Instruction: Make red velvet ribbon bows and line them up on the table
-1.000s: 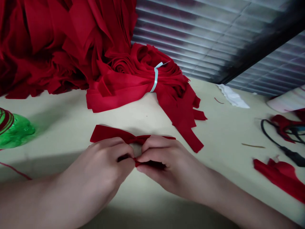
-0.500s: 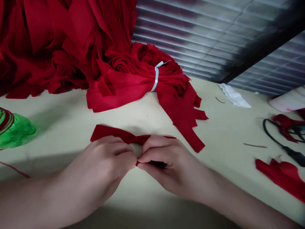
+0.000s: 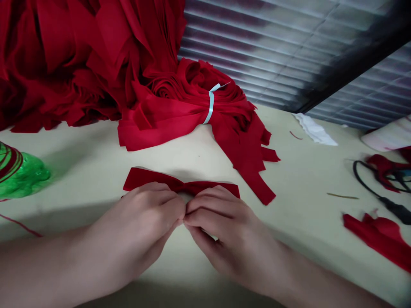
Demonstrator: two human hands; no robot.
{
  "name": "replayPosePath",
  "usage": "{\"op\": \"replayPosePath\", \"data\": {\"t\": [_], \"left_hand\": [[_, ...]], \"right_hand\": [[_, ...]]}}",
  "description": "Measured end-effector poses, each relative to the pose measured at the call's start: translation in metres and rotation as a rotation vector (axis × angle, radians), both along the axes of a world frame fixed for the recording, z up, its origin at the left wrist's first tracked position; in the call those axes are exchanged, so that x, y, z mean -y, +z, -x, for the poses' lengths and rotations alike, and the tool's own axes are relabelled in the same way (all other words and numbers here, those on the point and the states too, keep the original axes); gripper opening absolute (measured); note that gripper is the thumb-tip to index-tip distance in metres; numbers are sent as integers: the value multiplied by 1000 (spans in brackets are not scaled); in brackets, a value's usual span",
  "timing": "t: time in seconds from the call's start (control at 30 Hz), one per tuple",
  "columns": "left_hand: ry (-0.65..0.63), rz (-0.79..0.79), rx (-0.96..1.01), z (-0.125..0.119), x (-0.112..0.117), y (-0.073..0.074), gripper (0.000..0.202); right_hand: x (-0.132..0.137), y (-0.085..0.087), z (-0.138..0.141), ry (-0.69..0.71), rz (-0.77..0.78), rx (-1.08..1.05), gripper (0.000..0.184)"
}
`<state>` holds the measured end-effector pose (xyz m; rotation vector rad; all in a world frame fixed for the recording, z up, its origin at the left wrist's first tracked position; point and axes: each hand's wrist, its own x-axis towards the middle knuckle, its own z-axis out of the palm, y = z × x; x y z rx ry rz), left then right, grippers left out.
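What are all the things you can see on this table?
fabric bow: one, red, held between the hands
bundle of fabric strips: one, red, behind the bow
band: one, pale blue, around the bundle
fabric heap: one, red, back left
green object: one, green with dark red stripes, left edge
thread: one, red, left edge
fabric piece: one, red, right side
black cord: one, black, right side
brown scraps: two, brown, right of the bundle
white scrap: one, white, back right
table: one, cream, under everything
slatted blind: one, grey, behind the table
left hand: one, bare, pinching the bow
right hand: one, bare, pinching the bow
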<state>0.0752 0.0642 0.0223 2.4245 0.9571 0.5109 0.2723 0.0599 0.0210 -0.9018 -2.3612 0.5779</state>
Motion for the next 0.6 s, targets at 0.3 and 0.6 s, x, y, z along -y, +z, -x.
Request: {"op": "replayPosePath", "data": {"t": [0.3,0.6], "left_hand": [[72,25,-90,-5,-1,11,9],[21,-2,-72,-13,-8,11,18]], "right_hand": [[-1,-7,1,-22,42,-90,11],[-1,-9,3,-33,40,-100,14]]}}
